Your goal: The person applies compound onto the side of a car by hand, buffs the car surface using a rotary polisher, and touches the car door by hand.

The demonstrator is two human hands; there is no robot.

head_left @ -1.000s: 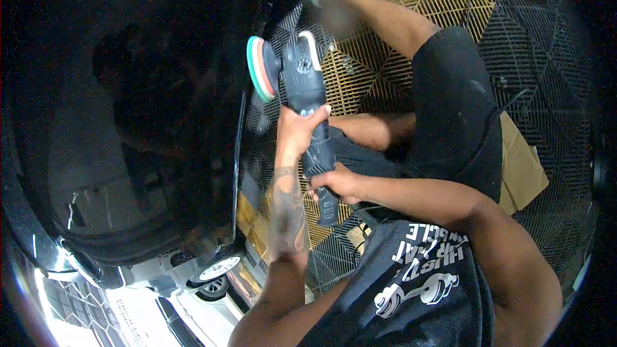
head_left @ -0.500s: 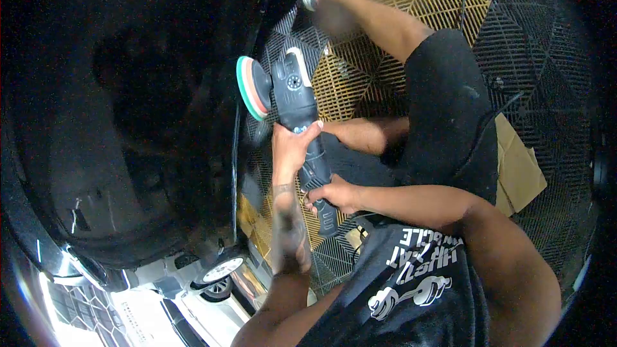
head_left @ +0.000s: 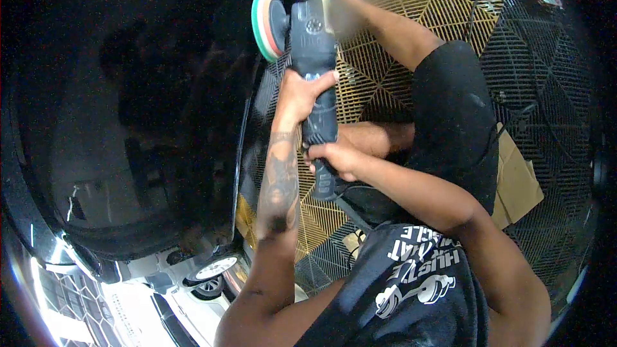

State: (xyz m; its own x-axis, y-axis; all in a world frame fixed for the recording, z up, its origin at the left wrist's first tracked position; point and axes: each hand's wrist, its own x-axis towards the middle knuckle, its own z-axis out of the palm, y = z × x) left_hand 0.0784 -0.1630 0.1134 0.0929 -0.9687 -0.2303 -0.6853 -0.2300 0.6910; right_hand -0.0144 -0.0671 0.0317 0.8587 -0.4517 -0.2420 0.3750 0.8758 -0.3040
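Observation:
Both my hands hold a black polisher (head_left: 313, 45), its body stretching away from me. My left hand (head_left: 301, 93) wraps around the body just behind the head, thumb lying across the top. Farther back, my right hand (head_left: 334, 157) grips the rear handle. The round pad (head_left: 262, 26), layered green, white and orange, faces the glossy black car panel (head_left: 160, 128) on the left. Whether the pad touches the panel I cannot tell. A cord trails from the handle end toward my lap.
Black and yellow slatted floor tiles (head_left: 443, 0) lie beneath me. My bent legs (head_left: 453, 103) are to the right, beside a flattened piece of cardboard (head_left: 514, 180). A cable (head_left: 533, 71) runs over the tiles. A white car (head_left: 193, 311) stands at the lower left.
The polisher and both hands have moved forward, away from my torso, along the car panel. The polisher has turned slightly, and both hands keep their grip.

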